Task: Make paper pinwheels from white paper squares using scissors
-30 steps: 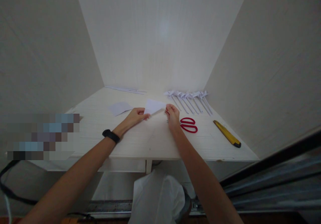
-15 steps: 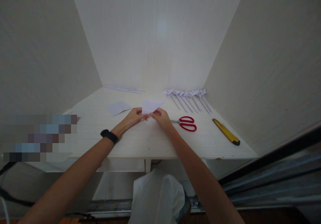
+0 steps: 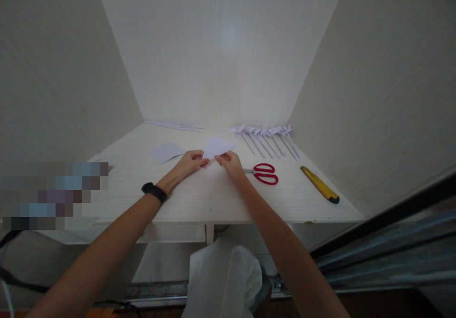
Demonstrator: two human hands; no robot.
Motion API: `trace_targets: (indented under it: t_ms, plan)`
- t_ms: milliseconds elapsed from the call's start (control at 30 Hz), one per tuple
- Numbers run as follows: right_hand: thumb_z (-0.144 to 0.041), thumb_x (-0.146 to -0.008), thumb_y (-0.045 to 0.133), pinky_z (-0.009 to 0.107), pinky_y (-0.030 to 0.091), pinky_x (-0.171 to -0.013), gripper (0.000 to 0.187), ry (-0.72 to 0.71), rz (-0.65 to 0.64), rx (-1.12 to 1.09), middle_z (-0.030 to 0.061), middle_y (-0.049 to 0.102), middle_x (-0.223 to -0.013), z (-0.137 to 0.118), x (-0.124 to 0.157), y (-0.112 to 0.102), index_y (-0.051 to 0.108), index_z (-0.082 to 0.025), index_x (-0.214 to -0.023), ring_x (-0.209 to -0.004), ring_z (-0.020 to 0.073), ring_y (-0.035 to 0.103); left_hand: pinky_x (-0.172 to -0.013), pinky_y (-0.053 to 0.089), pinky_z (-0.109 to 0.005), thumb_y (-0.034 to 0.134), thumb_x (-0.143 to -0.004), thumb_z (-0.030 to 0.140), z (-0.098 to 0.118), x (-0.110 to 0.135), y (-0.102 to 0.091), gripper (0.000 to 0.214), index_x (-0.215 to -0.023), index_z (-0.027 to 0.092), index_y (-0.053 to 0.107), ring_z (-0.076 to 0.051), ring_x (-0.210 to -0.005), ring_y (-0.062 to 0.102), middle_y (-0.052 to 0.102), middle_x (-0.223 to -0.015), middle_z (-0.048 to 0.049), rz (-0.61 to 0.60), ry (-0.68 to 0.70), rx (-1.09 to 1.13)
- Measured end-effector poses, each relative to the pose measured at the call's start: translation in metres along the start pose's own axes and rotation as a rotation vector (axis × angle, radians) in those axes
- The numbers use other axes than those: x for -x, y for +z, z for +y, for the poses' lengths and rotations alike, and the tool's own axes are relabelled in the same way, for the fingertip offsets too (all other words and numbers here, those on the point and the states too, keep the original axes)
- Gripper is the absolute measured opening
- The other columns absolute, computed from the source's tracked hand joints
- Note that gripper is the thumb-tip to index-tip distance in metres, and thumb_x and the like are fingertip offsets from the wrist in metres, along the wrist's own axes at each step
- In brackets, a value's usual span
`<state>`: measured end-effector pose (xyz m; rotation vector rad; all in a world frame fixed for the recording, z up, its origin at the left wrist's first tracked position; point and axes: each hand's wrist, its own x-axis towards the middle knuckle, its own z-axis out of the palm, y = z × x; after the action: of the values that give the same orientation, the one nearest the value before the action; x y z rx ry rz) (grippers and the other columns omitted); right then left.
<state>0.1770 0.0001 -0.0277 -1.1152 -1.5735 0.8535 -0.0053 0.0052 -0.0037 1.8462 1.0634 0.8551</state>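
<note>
A folded white paper sheet (image 3: pixel 217 145) lies on the white table (image 3: pixel 213 199) near its middle. My left hand (image 3: pixel 190 162) pinches the sheet's near left corner, a black band on that wrist. My right hand (image 3: pixel 231 163) pinches the near edge just to the right; the fingertips of the two hands almost meet. Both hands rest low on the tabletop.
Another white sheet (image 3: pixel 167 152) lies to the left. Red-handled scissors (image 3: pixel 265 173) and a yellow utility knife (image 3: pixel 319 184) lie to the right. A row of folded paper pieces on sticks (image 3: pixel 265 135) sits behind them, thin paper strips (image 3: pixel 176 126) along the back wall. Walls close in on three sides.
My right hand has slid left from beside the scissors to meet my left hand at the sheet's near edge. The sheet now lies flatter.
</note>
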Motion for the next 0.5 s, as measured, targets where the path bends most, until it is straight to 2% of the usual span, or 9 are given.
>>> trace_targets:
  t_ms: [233, 500]
  plan:
    - [-0.033, -0.091, 0.056, 0.037, 0.055, -0.077, 0.028, 0.046, 0.064, -0.062, 0.0069, 0.063, -0.109, -0.0024, 0.0004, -0.0059, 0.058, -0.014, -0.112, -0.091, 0.0179, 0.063, -0.075, 0.055, -0.038, 0.058, -0.089, 0.031, -0.0032, -0.0026, -0.0024, 0.026, -0.109, 0.014, 0.060, -0.018, -0.088, 0.064, 0.064, -0.106, -0.0071, 0.030, -0.023, 0.035]
    - [-0.032, -0.091, 0.057, 0.036, 0.055, -0.075, 0.027, 0.057, 0.127, -0.105, 0.0063, 0.063, -0.106, -0.0050, 0.0015, -0.0065, 0.059, -0.014, -0.111, -0.088, 0.0169, 0.064, -0.074, 0.055, -0.037, 0.058, -0.089, 0.031, -0.0071, -0.0040, -0.0029, 0.026, -0.109, 0.014, 0.060, -0.018, -0.086, 0.064, 0.064, -0.105, -0.0070, 0.053, -0.022, 0.094]
